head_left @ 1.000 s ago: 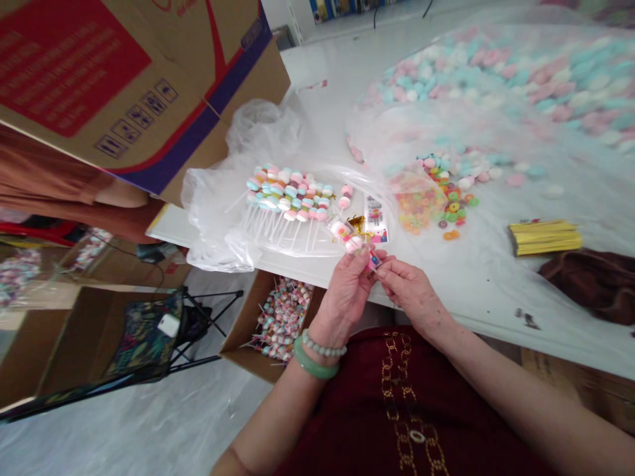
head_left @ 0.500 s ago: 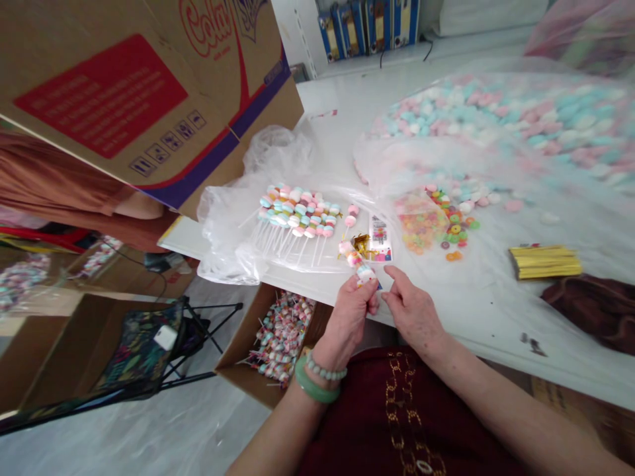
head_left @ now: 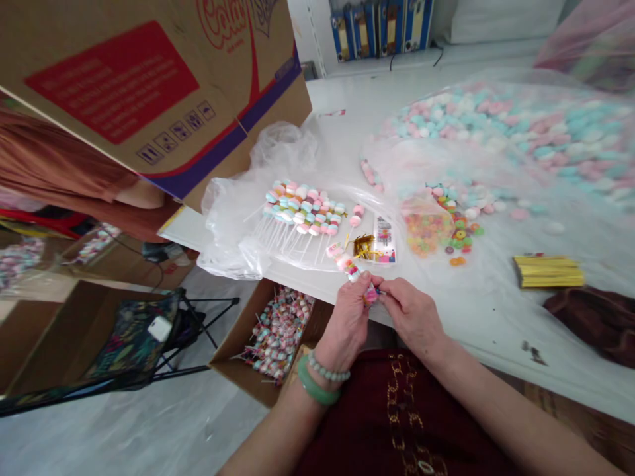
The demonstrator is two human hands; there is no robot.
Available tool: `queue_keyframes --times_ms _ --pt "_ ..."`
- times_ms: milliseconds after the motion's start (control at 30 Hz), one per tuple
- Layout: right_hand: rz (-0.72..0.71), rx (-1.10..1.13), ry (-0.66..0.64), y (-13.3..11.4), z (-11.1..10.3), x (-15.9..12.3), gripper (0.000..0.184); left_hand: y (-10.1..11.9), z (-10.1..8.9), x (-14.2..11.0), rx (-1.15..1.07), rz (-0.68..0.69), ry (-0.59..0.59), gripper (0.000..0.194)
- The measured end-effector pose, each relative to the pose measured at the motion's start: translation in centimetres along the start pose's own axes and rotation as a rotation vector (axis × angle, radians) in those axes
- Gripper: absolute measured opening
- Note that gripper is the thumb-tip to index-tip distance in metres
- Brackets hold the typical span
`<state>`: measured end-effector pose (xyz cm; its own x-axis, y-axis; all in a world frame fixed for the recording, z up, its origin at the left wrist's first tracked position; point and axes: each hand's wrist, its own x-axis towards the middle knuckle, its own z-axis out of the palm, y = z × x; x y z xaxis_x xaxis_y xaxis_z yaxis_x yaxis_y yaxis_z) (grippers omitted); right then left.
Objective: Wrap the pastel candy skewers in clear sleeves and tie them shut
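Pinching a candy stick (head_left: pixel 344 261), the left hand (head_left: pixel 347 324) and right hand (head_left: pixel 411 317) both grip it tight, close together. At nine o'clock, a cardboard box (head_left: pixel 231 350) holds many candy sticks (head_left: pixel 278 337). At eleven o'clock, more sticks (head_left: pixel 302 215) lie in rows on a plastic bag (head_left: pixel 223 254). At one o'clock, a big pile of loose candies (head_left: pixel 496 119) is left.

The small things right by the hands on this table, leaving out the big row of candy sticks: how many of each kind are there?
Held candy stick, in the left hand and right hand: 1
Lone candy stick: 1
Printed card: 1
Gold foil tuft: 1
Total: 4
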<state>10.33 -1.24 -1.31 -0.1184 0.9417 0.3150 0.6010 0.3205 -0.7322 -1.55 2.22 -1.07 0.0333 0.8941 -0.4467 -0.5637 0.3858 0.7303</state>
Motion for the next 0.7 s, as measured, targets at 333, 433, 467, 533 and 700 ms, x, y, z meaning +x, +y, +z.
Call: queue_keyframes --times_ms 333,433,467,533,700 --pt "0.125 0.023 -0.061 -1.8 1.4 2.4 0.022 0.9 -0.2 -1.0 -0.327 -0.227 -0.068 0.016" --pt "0.600 0.708 -0.209 -1.7 1.9 2.6 0.018 1.6 -2.1 -1.3 -0.294 -0.296 -0.163 0.025" --pt "0.729 0.894 -0.264 -1.7 2.0 2.5 0.018 1.7 -2.7 -1.3 -0.241 -0.299 -0.200 0.029" --pt "0.863 1.072 -0.316 -1.8 2.1 2.3 0.019 2.1 -3.9 -1.6 -0.089 -0.276 -0.257 0.035" --pt "0.549 0.548 -0.029 -2.9 1.6 2.3 0.018 3.2 -4.7 -2.2 0.260 -0.007 -0.225 0.024"
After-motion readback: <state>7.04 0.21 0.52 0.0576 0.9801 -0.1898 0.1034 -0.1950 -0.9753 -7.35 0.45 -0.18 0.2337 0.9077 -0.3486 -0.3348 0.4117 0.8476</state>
